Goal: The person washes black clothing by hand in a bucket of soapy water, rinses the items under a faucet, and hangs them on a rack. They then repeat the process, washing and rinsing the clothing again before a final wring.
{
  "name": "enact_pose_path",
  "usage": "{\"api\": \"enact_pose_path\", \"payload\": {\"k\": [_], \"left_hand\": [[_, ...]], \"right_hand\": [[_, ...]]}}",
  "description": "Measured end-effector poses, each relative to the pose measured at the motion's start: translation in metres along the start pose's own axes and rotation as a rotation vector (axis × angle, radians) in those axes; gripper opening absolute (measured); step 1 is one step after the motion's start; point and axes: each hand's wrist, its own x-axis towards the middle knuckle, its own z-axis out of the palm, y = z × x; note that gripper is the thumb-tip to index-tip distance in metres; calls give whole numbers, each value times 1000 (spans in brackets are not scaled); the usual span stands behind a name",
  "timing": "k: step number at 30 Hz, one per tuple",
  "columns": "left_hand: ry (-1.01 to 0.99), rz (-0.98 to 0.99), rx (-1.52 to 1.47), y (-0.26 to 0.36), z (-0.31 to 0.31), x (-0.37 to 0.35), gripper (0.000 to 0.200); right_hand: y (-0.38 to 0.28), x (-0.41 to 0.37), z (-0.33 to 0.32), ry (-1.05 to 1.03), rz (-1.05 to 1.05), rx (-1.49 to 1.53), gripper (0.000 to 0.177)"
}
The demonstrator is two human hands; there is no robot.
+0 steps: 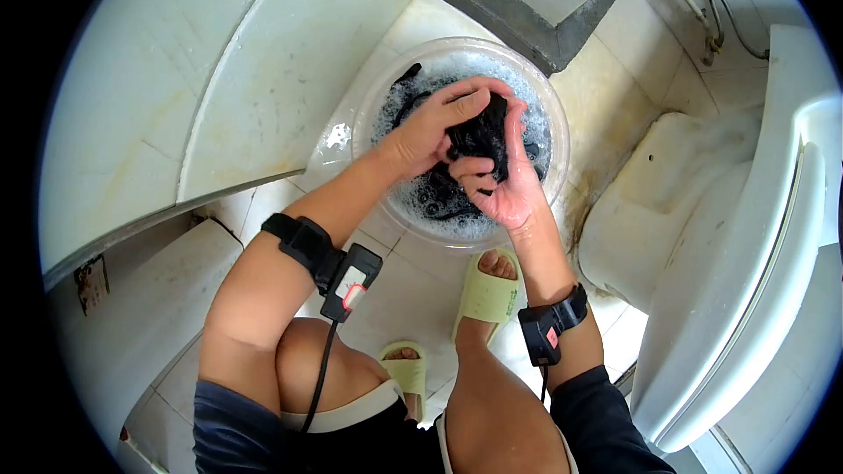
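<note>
Both hands hold a bunched, wet black cloth (481, 136) above a round clear basin (362, 136). My left hand (439, 120) grips it from the left, thumb across the top. From the right, my right hand (509, 180) is closed around it, with fingers curled over its lower part and others along its right edge; the palm is wet. Soapy water with white suds (479, 228) fills the basin, and more dark fabric (430, 197) lies soaking below my hands. The exact kind of garment cannot be made out.
The basin stands on a tiled floor (421, 268) in front of my green slippers (487, 294). A dark stone ledge (500, 13) is just behind it. To the right are a squat toilet (619, 211) and a white appliance-like body (746, 237); a pale curved panel (255, 79) rises left.
</note>
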Motion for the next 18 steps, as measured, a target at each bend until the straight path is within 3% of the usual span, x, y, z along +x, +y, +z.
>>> {"api": "enact_pose_path", "payload": {"k": [2,5,7,12,13,15,17,18], "left_hand": [[-42,-54,-58,6,-2,4,27],[-6,22,197,8,0,7,20],[72,-124,102,11,6,7,26],[371,-200,69,12,17,12,32],[374,-200,71,10,13,14,32],[387,-181,82,8,7,18,36],[495,-220,68,6,7,19,36],[601,-256,53,7,9,20,36]], "right_hand": [[1,0,-1,-59,68,-68,56],[3,-1,-2,-45,130,-110,44],[-1,0,-3,95,175,-250,32],[8,8,18,380,31,-759,8],[7,10,15,377,33,-758,8],[9,15,14,458,115,-1150,8],[22,20,7,556,29,-1330,19],[26,24,-3,522,-197,-1577,28]]}}
